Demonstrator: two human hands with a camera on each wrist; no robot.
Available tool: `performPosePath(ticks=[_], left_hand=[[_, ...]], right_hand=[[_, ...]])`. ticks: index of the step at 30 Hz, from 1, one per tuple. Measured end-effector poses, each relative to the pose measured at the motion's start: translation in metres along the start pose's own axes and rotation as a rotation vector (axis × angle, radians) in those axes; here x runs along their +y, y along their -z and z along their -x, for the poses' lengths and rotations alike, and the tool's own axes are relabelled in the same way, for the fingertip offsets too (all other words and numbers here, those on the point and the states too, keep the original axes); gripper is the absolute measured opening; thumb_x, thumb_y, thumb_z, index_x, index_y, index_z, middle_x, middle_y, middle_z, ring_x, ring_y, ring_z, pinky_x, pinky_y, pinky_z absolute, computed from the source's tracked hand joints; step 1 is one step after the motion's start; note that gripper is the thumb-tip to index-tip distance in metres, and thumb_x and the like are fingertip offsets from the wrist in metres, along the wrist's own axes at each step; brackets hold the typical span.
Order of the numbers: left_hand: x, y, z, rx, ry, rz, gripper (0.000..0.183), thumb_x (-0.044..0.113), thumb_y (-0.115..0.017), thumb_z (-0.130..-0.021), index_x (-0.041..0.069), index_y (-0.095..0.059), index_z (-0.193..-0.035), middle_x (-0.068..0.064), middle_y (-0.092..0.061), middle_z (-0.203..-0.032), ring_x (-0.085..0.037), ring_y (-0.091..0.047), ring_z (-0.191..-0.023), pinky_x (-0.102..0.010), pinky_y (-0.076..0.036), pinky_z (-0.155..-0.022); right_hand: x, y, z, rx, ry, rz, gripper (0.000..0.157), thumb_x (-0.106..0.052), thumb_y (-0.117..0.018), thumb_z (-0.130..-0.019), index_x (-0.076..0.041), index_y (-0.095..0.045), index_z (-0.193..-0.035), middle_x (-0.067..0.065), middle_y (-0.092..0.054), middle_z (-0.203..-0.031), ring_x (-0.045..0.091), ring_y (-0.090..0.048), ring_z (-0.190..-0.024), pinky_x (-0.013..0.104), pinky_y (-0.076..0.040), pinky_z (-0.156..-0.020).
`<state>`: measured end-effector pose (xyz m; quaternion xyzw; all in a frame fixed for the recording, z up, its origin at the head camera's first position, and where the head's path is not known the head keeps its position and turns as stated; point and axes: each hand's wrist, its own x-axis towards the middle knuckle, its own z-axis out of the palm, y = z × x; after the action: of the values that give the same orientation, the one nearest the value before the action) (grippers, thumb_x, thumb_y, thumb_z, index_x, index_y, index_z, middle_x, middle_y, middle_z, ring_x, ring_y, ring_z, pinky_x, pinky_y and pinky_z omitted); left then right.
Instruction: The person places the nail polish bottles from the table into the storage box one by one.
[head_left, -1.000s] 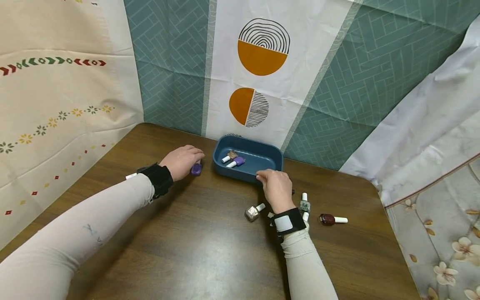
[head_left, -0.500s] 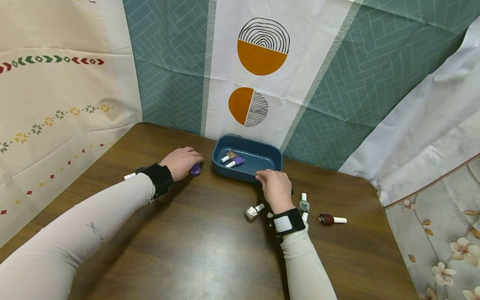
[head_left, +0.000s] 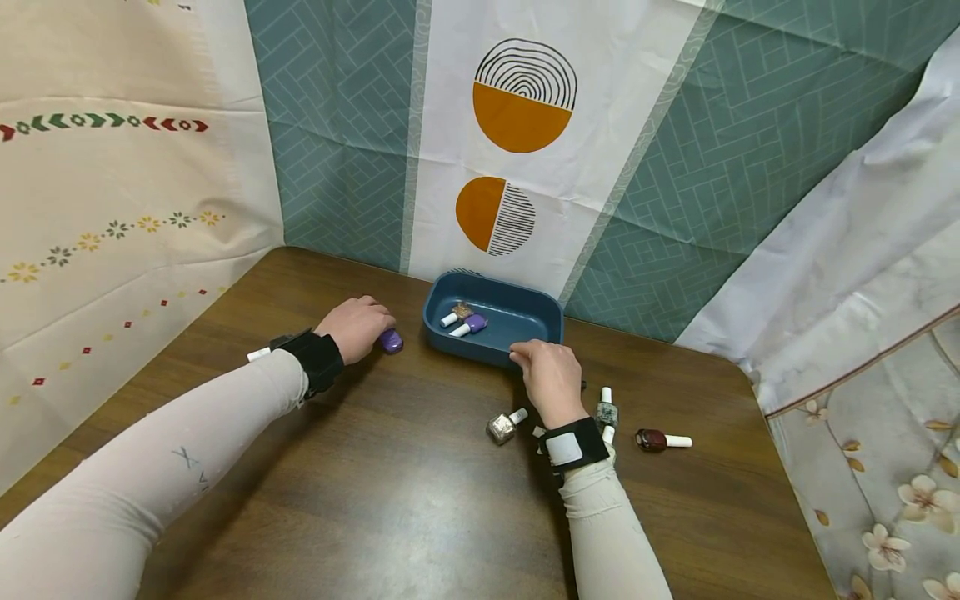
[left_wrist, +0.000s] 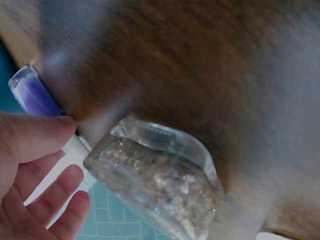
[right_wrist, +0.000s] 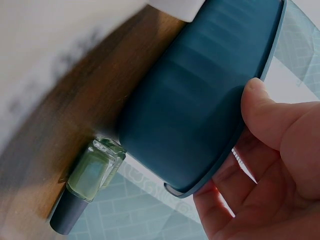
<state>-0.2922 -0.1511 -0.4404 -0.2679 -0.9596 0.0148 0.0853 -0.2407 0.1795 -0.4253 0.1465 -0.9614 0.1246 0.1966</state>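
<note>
Pinching a purple nail polish bottle point(head_left: 391, 341) is what our left hand point(head_left: 356, 327) is up to, left of centre in the head view. Our left wrist view puts that bottle at the left side, thumb near its neck and the white cap point(left_wrist: 77, 151) tucked in by the fingers. A chunky glitter bottle point(left_wrist: 160, 182) looms big at lower centre there, pretty close to the lens.

Meanwhile our right hand point(head_left: 551, 379) grips the rim of the blue bin point(head_left: 521, 322) at its near right corner, thumb on the outer wall. The bin itself sits around the middle of the head view. We've got two bottles lying close together at its left end: a gold glitter one point(head_left: 462, 312) and a second purple one point(head_left: 476, 322), both with white caps aimed lower left.

Rest of our stash is on the wooden table point(head_left: 420, 517). We see a silvery bottle point(head_left: 502, 429) just left of our right wristband point(head_left: 573, 444), a speckled grey-green one point(head_left: 607, 413) just right of that hand, and a dark red one point(head_left: 652, 440) farther right. Our right wrist view also has a green bottle point(right_wrist: 92, 170) with a black cap at lower left, right by the bin; can't tell if they touch.
</note>
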Motion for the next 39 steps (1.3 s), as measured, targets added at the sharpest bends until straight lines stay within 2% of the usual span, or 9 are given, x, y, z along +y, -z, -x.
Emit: performPosePath(ticks=[5, 15, 27, 39], left_hand=[[0.002, 0.006, 0.003, 0.000, 0.003, -0.010, 0.023, 0.003, -0.067, -0.082, 0.008, -0.069, -0.104, -0.008, -0.069, -0.104, -0.030, -0.057, -0.100, -0.046, -0.046, -0.091], [0.000, 0.005, 0.008, 0.032, 0.022, -0.023, 0.016, 0.010, -0.064, -0.086, 0.008, -0.070, -0.101, -0.009, -0.069, -0.098, -0.030, -0.058, -0.094, -0.046, -0.048, -0.086], [0.003, 0.007, 0.015, 0.013, 0.080, -0.004, 0.018, 0.017, -0.072, -0.080, 0.011, -0.070, -0.097, -0.006, -0.068, -0.090, -0.027, -0.057, -0.083, -0.043, -0.047, -0.077], [0.009, 0.013, 0.022, -0.015, 0.100, 0.020, 0.022, 0.025, -0.073, -0.081, 0.010, -0.070, -0.096, -0.006, -0.069, -0.088, -0.026, -0.057, -0.079, -0.043, -0.046, -0.076]], right_hand=[[0.000, -0.001, 0.000, -0.001, -0.002, 0.001, 0.016, -0.027, -0.065, -0.087, -0.024, -0.074, -0.100, -0.004, -0.073, -0.091, 0.019, -0.068, -0.085, 0.040, -0.047, -0.090], [0.000, 0.000, 0.000, 0.002, 0.003, -0.002, 0.016, -0.026, -0.065, -0.087, -0.023, -0.074, -0.100, -0.003, -0.073, -0.091, 0.020, -0.068, -0.084, 0.040, -0.047, -0.090], [-0.001, 0.000, 0.001, -0.006, -0.011, -0.001, 0.016, -0.027, -0.066, -0.086, -0.024, -0.074, -0.100, -0.003, -0.073, -0.090, 0.021, -0.068, -0.084, 0.041, -0.049, -0.085], [-0.001, 0.001, 0.001, -0.003, 0.000, 0.002, 0.016, -0.027, -0.065, -0.087, -0.023, -0.074, -0.100, -0.003, -0.073, -0.091, 0.020, -0.068, -0.085, 0.041, -0.048, -0.088]])
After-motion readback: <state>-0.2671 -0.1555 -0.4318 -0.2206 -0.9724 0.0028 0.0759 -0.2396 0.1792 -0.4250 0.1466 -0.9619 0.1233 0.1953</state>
